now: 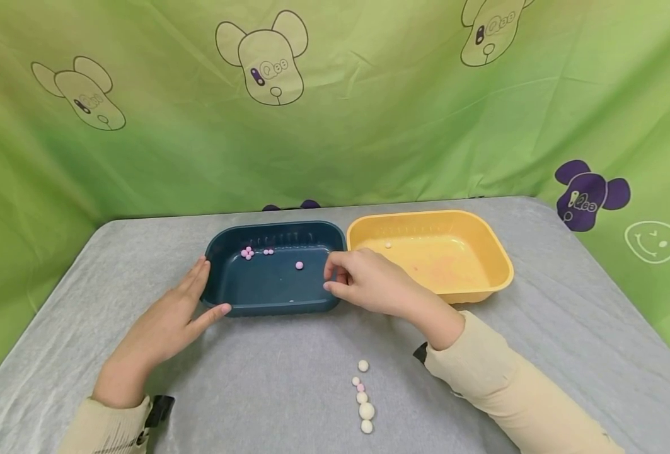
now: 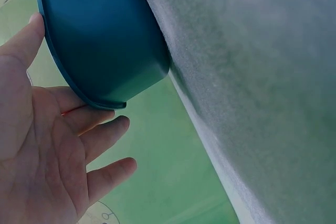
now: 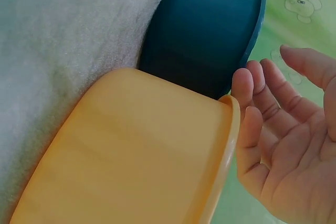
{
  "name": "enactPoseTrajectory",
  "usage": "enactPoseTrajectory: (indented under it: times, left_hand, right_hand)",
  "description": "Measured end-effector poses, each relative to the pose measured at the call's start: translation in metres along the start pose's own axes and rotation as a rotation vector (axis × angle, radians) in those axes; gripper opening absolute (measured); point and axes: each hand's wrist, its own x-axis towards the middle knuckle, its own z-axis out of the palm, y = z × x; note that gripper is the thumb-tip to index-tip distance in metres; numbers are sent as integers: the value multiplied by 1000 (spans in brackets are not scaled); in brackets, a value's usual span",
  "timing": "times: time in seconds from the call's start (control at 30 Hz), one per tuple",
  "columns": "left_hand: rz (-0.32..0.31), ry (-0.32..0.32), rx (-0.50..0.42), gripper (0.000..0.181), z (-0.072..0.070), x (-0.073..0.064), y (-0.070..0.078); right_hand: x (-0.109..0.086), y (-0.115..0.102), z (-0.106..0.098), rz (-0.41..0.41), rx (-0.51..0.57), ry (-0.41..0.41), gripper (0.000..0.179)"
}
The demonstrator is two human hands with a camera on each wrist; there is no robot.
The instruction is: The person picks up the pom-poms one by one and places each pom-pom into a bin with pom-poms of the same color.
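At the dark blue basin's (image 1: pixel 278 309) left end, my left hand (image 1: pixel 167 325) touches the rim, fingers along the side and thumb at the near corner. In the left wrist view the fingers (image 2: pixel 107 135) are spread and fairly straight. My right hand (image 1: pixel 371 280) hovers over the place where the blue basin meets the yellow basin (image 1: pixel 499 277). Its fingers bend loosely, the thumb stands apart, and nothing shows between them. Inside the blue basin lie a cluster of small pink balls (image 1: pixel 247 253), a pair of pink balls (image 1: pixel 268 252) and a single pink ball (image 1: pixel 299 265).
One small white ball (image 1: pixel 388 245) is in the yellow basin. On the grey cloth in front, several white balls (image 1: pixel 366 411) and a pink ball (image 1: pixel 360 388) form a rough row. A green printed curtain (image 1: pixel 340 151) hangs behind the table.
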Motion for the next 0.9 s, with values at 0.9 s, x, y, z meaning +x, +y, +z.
enactPoseTrajectory:
  times: [0.9]
  left_hand:
    - [-12, -11, -23, 93, 0, 0, -1]
  right_hand:
    - [-23, -1, 2, -31, -81, 9, 7]
